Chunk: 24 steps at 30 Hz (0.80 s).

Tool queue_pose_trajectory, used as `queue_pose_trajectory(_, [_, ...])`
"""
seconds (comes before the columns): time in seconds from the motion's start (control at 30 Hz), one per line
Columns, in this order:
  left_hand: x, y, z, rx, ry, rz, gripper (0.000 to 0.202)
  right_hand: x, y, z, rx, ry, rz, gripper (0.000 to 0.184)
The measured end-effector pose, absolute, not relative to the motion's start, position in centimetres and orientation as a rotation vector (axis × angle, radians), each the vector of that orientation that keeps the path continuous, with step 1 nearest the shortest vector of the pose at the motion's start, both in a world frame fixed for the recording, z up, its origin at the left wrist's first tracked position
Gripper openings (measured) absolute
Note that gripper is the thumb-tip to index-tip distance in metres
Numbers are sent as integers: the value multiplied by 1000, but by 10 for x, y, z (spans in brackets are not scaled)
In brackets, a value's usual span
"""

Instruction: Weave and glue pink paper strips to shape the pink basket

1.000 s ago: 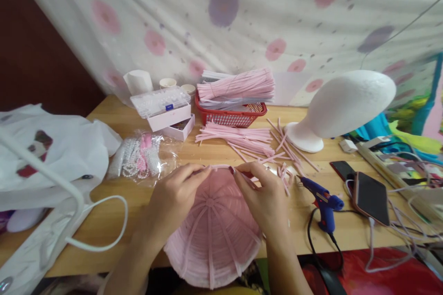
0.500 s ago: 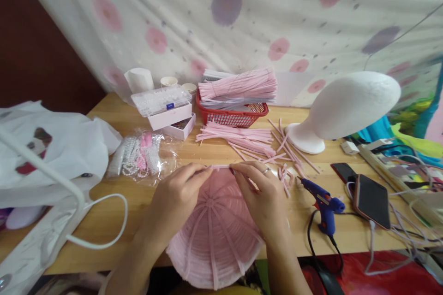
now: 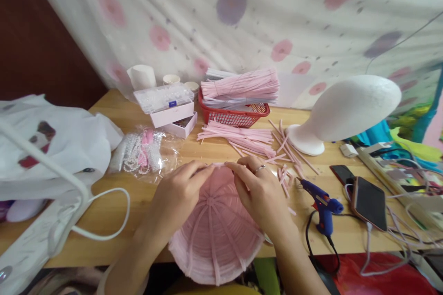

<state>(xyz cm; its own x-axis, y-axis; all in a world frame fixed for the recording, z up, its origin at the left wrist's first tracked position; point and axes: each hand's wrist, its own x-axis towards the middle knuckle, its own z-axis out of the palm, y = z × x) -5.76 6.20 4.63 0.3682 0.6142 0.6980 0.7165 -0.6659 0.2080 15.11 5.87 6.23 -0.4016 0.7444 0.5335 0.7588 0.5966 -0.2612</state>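
Observation:
A pink bowl-shaped hat (image 3: pixel 216 239), built of pipe cleaners with ribs spreading from a centre knot, tilts over the table's front edge. At its far rim my left hand (image 3: pixel 185 191) is closed in a pinch, fingertips at the left end of a short strip of pink edging (image 3: pixel 218 164). My right hand (image 3: pixel 259 189), with a ring on one finger, pinches the same rim just to the right. Both sets of fingertips are close together, and the thumbs are mostly hidden.
Loose pink pipe cleaners (image 3: pixel 242 136) lie before a red basket (image 3: pixel 230 116) of bundles. A blue glue gun (image 3: pixel 323 205), phone (image 3: pixel 369 203) and cables are right, below a white foam head (image 3: pixel 356 113). Left are bagged beads (image 3: pixel 141 152), boxes (image 3: pixel 173 114) and a white lamp arm (image 3: pixel 44 159).
My right fingertips have shifted a little left along the rim, nearer the left hand's. The hat stays nearly in place, and the whole view has moved slightly.

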Motion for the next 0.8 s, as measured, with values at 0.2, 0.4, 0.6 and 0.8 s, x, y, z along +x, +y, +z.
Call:
queue_pose_trajectory(0.2, [-60,65,47,-2463,-1209,-1170,34,151,61,58,-1189,-2207,-61,31])
queue_pose_trajectory(0.4, [-60,63,45,-2453,-1240,-1127,34,150,59,52,-1192,-2182,-49,33])
queue_pose_trajectory(0.6, [-61,63,44,-2456,-1230,-1121,34,150,61,48,-1211,-2158,16,37])
queue_pose_trajectory(0.8, [-60,62,44,-2465,-1249,-1132,34,151,58,49,-1242,-2136,-21,31])
